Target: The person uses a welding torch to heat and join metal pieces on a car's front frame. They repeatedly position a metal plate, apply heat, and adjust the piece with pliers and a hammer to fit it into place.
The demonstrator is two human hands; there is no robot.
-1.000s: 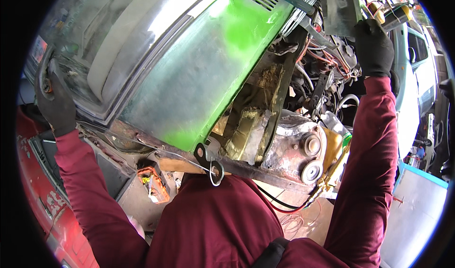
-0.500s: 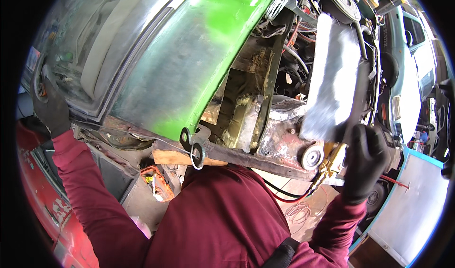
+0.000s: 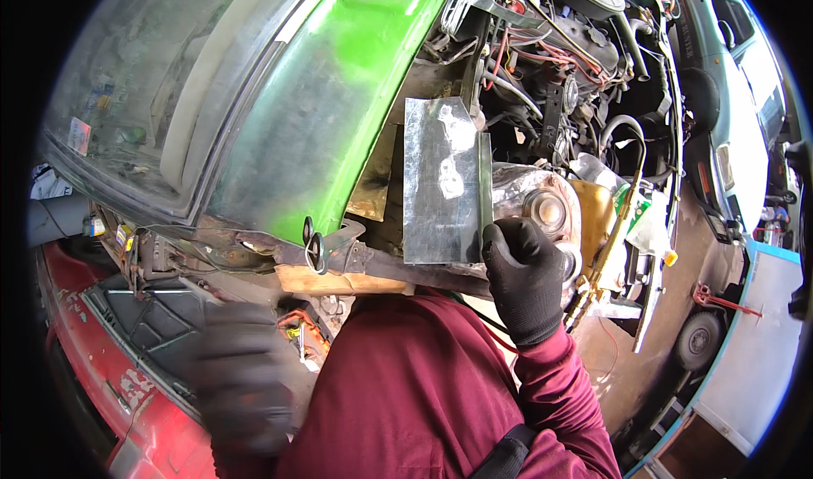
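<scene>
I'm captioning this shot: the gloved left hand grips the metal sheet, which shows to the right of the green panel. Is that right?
Not quite: the gloved right hand grips the metal sheet. The head view shows the left hand, blurred, well apart from it. The sheet does show to the right of the green panel.

Right hand (image 3: 527, 276) curled, left hand (image 3: 241, 377) blurred.
Both are dark-gloved; the right sits just right of centre, its maroon-sleeved forearm (image 3: 566, 386) angling up from the lower edge, the left at lower left, its pose too smeared to read.
</scene>
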